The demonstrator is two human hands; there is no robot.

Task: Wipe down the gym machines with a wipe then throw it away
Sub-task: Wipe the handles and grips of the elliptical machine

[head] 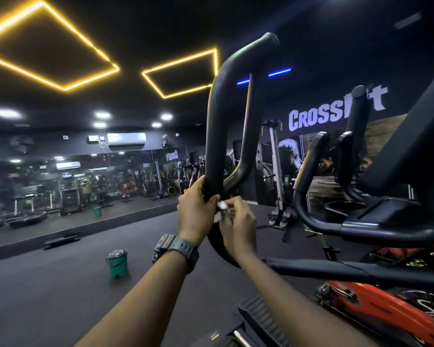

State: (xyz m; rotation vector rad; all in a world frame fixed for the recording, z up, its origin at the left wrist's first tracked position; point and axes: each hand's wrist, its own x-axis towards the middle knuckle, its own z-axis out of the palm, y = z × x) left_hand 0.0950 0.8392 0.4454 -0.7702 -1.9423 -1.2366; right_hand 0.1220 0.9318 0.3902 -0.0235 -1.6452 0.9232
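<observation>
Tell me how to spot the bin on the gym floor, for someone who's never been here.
Start at the mirror wall on the left, then come toward the camera across the dark floor. The bin stands alone there, left of the left hand's watch. It is a small green pail with a dark round lid, brighter than anything near it.

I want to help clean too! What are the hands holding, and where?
The left hand grips the handlebar low on its black grip. The right hand pinches a small white wipe against it.
</observation>
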